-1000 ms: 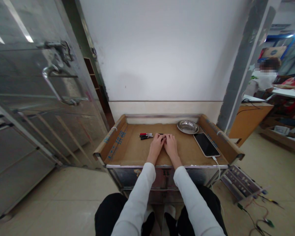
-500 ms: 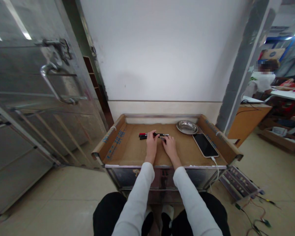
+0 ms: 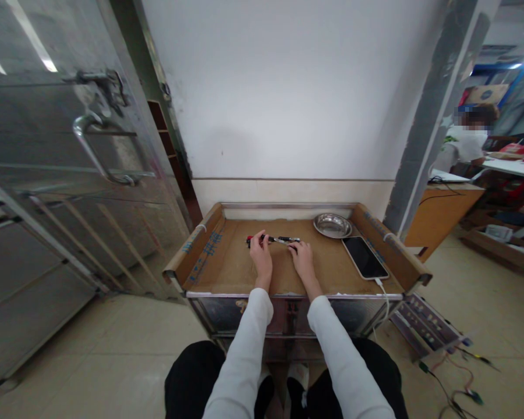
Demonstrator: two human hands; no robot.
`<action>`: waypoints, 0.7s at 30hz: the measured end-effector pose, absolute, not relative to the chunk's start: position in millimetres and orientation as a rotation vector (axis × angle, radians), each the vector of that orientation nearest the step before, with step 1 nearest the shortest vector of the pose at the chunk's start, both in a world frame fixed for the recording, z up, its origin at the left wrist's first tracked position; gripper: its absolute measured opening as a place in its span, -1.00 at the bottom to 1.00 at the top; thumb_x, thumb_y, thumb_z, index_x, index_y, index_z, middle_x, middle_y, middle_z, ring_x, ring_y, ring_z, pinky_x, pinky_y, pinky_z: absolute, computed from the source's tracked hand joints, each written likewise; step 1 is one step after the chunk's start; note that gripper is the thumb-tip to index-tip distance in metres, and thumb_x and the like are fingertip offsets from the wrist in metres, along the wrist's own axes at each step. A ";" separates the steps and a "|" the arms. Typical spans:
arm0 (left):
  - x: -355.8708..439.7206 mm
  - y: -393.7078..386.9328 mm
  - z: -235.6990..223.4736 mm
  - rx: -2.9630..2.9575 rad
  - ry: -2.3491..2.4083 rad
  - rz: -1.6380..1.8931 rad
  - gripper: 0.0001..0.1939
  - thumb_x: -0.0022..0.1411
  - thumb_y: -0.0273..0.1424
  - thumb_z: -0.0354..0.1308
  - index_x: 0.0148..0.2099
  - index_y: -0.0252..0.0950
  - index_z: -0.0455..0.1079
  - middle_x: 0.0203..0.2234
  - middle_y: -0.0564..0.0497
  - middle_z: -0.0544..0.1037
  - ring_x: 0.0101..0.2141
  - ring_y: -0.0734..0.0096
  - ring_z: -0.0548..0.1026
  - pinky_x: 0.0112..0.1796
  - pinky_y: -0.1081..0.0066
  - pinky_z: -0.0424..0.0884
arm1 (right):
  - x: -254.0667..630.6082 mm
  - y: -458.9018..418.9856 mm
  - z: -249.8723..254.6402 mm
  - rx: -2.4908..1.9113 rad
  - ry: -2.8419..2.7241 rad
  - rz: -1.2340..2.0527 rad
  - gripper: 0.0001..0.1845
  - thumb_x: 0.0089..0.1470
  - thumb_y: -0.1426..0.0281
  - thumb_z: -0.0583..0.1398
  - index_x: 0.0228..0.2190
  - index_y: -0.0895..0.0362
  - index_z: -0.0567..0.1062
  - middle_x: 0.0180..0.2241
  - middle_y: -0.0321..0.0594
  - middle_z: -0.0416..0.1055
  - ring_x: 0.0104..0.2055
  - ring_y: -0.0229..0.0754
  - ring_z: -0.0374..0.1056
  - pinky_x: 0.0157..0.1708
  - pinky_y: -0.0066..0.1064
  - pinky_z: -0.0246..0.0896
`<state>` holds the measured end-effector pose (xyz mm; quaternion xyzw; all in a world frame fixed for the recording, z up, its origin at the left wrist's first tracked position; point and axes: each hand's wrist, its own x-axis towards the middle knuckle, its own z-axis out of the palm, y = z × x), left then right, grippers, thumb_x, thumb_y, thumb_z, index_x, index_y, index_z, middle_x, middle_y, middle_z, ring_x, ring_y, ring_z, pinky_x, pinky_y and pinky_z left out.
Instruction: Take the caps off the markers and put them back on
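My left hand (image 3: 261, 254) is curled over the left end of a small group of marker pens, thumb and fingertips drawn together; what it pinches is hidden. A red-ended marker (image 3: 248, 240) pokes out beyond those fingers. My right hand (image 3: 302, 255) pinches a slim pen (image 3: 283, 242), whose pale end points left toward my other hand. Just behind it a black marker with white print (image 3: 293, 239) lies crosswise on the cardboard. The two hands are apart.
A cardboard-lined cart top (image 3: 240, 273) with raised sides holds everything. At its right are a round metal dish (image 3: 332, 225) and a phone (image 3: 365, 258) with a white cable (image 3: 383, 288). A wall (image 3: 288, 116) stands behind; a metal door (image 3: 70, 145) is at left.
My left hand has shifted left, away from my right hand, onto the left ends of the markers. More of the pen in my right hand now shows. My right hand has hardly moved.
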<state>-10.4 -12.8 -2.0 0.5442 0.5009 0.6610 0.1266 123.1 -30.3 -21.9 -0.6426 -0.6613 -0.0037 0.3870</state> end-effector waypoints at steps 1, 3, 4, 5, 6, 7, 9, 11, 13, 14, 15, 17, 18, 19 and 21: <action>-11.2 -12.3 -2.5 1.567 1.463 1.926 -0.73 0.32 -0.28 -0.03 -0.07 -0.31 0.36 -0.22 -0.10 0.50 -0.28 0.41 0.48 -0.21 0.38 0.42 | 123.2 -31.0 -21.1 -1.651 -1.664 -0.016 -0.74 0.19 0.41 0.05 -0.23 0.13 0.53 -0.22 -0.12 0.46 -0.19 -0.12 0.25 -0.15 -0.36 0.05; -12.0 -11.3 -3.9 1.596 1.459 1.882 -0.75 0.31 -0.30 -0.01 -0.09 -0.31 0.38 -0.22 -0.10 0.51 -0.26 0.40 0.49 -0.19 0.37 0.42 | 123.5 -32.6 -18.9 -1.687 -1.613 -0.031 -0.72 0.21 0.40 0.02 -0.21 0.14 0.52 -0.23 -0.12 0.45 -0.19 -0.13 0.25 -0.15 -0.36 0.03; -11.9 -10.8 -4.9 1.647 1.436 1.816 -0.78 0.30 -0.32 0.01 -0.12 -0.31 0.40 -0.24 -0.09 0.53 -0.26 0.39 0.49 -0.19 0.37 0.41 | 123.6 -33.5 -17.6 -1.708 -1.588 -0.042 -0.70 0.22 0.39 0.00 -0.20 0.13 0.52 -0.23 -0.12 0.45 -0.19 -0.13 0.24 -0.16 -0.36 0.03; -11.4 -10.2 -6.0 1.714 1.398 1.720 -0.81 0.28 -0.34 0.04 -0.16 -0.31 0.41 -0.26 -0.07 0.54 -0.27 0.39 0.50 -0.19 0.37 0.41 | 123.7 -34.5 -16.2 -1.731 -1.565 -0.056 -0.69 0.23 0.38 -0.01 -0.19 0.13 0.51 -0.23 -0.11 0.45 -0.20 -0.13 0.24 -0.16 -0.35 0.02; -10.4 -9.5 -7.4 1.787 1.352 1.606 -0.84 0.25 -0.37 0.08 -0.20 -0.31 0.43 -0.30 -0.05 0.55 -0.29 0.40 0.51 -0.20 0.38 0.41 | 123.7 -35.6 -14.9 -1.756 -1.546 -0.071 -0.68 0.24 0.36 -0.02 -0.18 0.13 0.51 -0.23 -0.10 0.44 -0.20 -0.12 0.24 -0.17 -0.35 0.02; -9.1 -8.9 -8.9 1.856 1.312 1.493 -0.88 0.22 -0.39 0.11 -0.24 -0.31 0.44 -0.34 -0.02 0.56 -0.32 0.40 0.51 -0.22 0.38 0.41 | 123.6 -36.6 -13.6 -1.780 -1.532 -0.091 -0.67 0.25 0.35 -0.02 -0.17 0.13 0.51 -0.22 -0.10 0.44 -0.20 -0.12 0.23 -0.18 -0.35 0.01; -6.1 -7.7 -12.0 1.960 1.287 1.326 -0.95 0.17 -0.44 0.16 -0.31 -0.31 0.44 -0.41 0.02 0.55 -0.37 0.42 0.49 -0.26 0.39 0.40 | 123.0 -38.5 -11.4 -1.819 -1.502 -0.121 -0.67 0.25 0.33 -0.02 -0.16 0.13 0.50 -0.21 -0.09 0.43 -0.19 -0.11 0.23 -0.19 -0.34 0.00; -3.4 -7.0 -14.7 2.029 1.328 1.256 -0.99 0.13 -0.48 0.19 -0.35 -0.31 0.42 -0.44 0.03 0.52 -0.38 0.42 0.46 -0.26 0.38 0.39 | 122.1 -39.9 -9.9 -1.846 -1.493 -0.128 -0.68 0.26 0.33 -0.02 -0.15 0.11 0.49 -0.20 -0.09 0.42 -0.18 -0.11 0.23 -0.19 -0.35 -0.01; -1.4 -7.1 -16.3 2.094 1.368 1.229 -0.96 0.12 -0.52 0.19 -0.36 -0.31 0.39 -0.42 0.02 0.49 -0.33 0.40 0.44 -0.22 0.35 0.38 | 121.2 -40.8 -9.1 -1.862 -1.509 -0.125 -0.68 0.26 0.32 -0.02 -0.14 0.10 0.49 -0.20 -0.11 0.41 -0.18 -0.11 0.23 -0.19 -0.35 -0.01; -0.6 -7.5 -16.7 2.127 1.381 1.224 -0.95 0.12 -0.54 0.18 -0.34 -0.31 0.38 -0.40 0.02 0.48 -0.30 0.39 0.44 -0.19 0.34 0.37 | 120.8 -41.1 -8.7 -1.864 -1.521 -0.123 -0.68 0.26 0.33 -0.02 -0.14 0.10 0.49 -0.20 -0.11 0.41 -0.18 -0.12 0.23 -0.19 -0.35 -0.01; -0.1 -8.0 -16.8 2.159 1.393 1.221 -0.93 0.13 -0.56 0.17 -0.33 -0.31 0.38 -0.38 0.01 0.47 -0.27 0.38 0.43 -0.16 0.33 0.36 | 120.5 -41.3 -8.5 -1.861 -1.534 -0.119 -0.68 0.26 0.33 -0.02 -0.13 0.09 0.49 -0.20 -0.12 0.40 -0.18 -0.12 0.22 -0.19 -0.35 0.00; 0.9 -9.0 -16.3 2.198 1.426 1.220 -0.91 0.16 -0.58 0.12 -0.28 -0.30 0.38 -0.32 -0.01 0.43 -0.24 0.38 0.41 -0.13 0.31 0.35 | 120.2 -41.5 -8.0 -1.836 -1.555 -0.111 -0.69 0.25 0.34 -0.01 -0.13 0.08 0.49 -0.20 -0.13 0.39 -0.18 -0.13 0.22 -0.18 -0.36 0.00; 1.4 -9.1 -15.9 2.203 1.446 1.216 -0.89 0.18 -0.58 0.09 -0.27 -0.30 0.39 -0.30 -0.02 0.42 -0.24 0.38 0.41 -0.12 0.32 0.35 | 120.1 -41.6 -7.8 -1.821 -1.561 -0.108 -0.70 0.25 0.34 0.00 -0.13 0.08 0.49 -0.21 -0.13 0.39 -0.18 -0.14 0.22 -0.18 -0.36 0.01; 1.9 -8.9 -15.3 2.201 1.468 1.212 -0.88 0.20 -0.58 0.07 -0.25 -0.31 0.39 -0.29 -0.03 0.41 -0.25 0.39 0.41 -0.12 0.32 0.35 | 120.1 -41.8 -7.6 -1.807 -1.567 -0.107 -0.70 0.24 0.35 0.01 -0.14 0.08 0.50 -0.21 -0.13 0.38 -0.19 -0.14 0.22 -0.17 -0.37 0.02; 2.7 -7.6 -14.0 2.190 1.508 1.208 -0.84 0.24 -0.57 0.01 -0.23 -0.32 0.41 -0.29 -0.05 0.39 -0.28 0.39 0.40 -0.14 0.33 0.36 | 120.1 -42.0 -7.4 -1.784 -1.585 -0.105 -0.72 0.23 0.35 0.03 -0.17 0.07 0.51 -0.22 -0.13 0.37 -0.19 -0.14 0.22 -0.17 -0.36 0.03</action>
